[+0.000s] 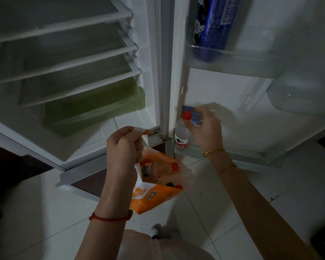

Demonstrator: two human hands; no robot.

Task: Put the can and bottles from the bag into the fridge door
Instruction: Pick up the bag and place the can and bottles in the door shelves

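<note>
The left hand pinches the white handle of the orange bag, fingers closed on it, holding the mouth open and upward so the contents stay reachable; inside, a small bottle with a pale label lies tilted, its long axis slanting toward the bag's opening. The right hand reaches into the lowest fridge door shelf, near its hinge-side corner, with fingers curled around a blue can, gripping it from the side; the can is partly hidden and blurred, so its exact tilt cannot be told, though it seems roughly upright. Just beside it, touching or nearly so, a clear water bottle with a red cap stands upright in that corner, long axis vertical, cap toward the camera. Higher up, a tall blue bottle stands in the upper door shelf. The can likely goes beside the water bottle, keeping drinks packed from the hinge side outward.
</note>
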